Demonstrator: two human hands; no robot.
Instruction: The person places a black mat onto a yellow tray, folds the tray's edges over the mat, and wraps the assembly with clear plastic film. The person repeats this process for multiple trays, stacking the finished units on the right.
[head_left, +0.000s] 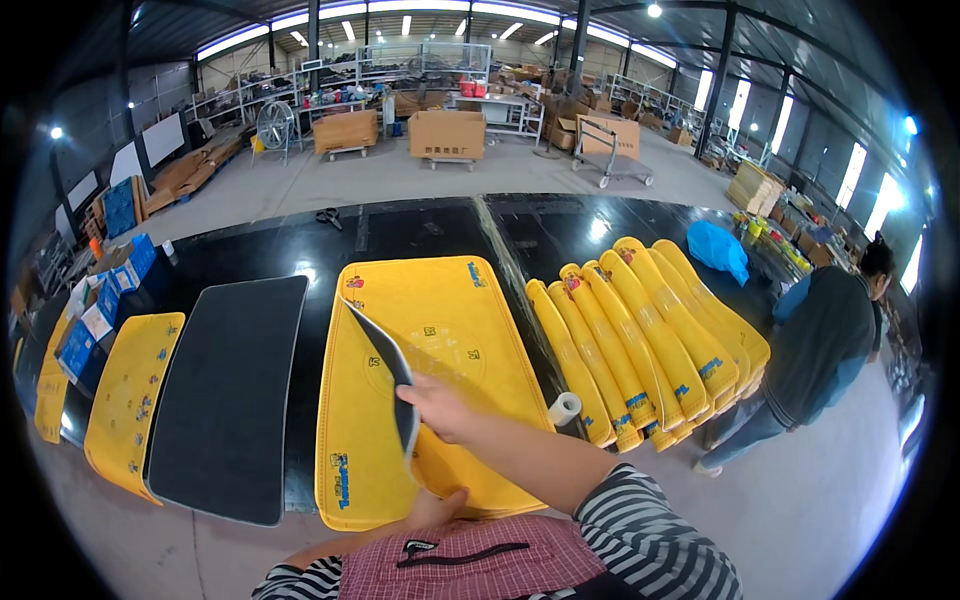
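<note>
A large yellow mat (345,420) with small cartoon prints lies on the black table in front of me, apparently on top of others like it. My right hand (438,407) grips the lifted edge of a yellow mat, whose dark grey underside (383,345) shows where it curls over. Close to my body, my left hand (437,508) holds the same mat at its near edge, thumb on top; its other fingers are hidden. Just right of the mat sits a white roll (564,408). Several rolled or folded yellow mats (640,350) lie in a row beyond it.
Left of me lie a dark mat, underside up (230,400), and a yellow mat (135,400), beside blue-and-white boxes (90,325). Scissors (328,217) rest at the table's far edge (420,205). A blue plastic bag (717,250) is at right, near another person (825,335) turned away.
</note>
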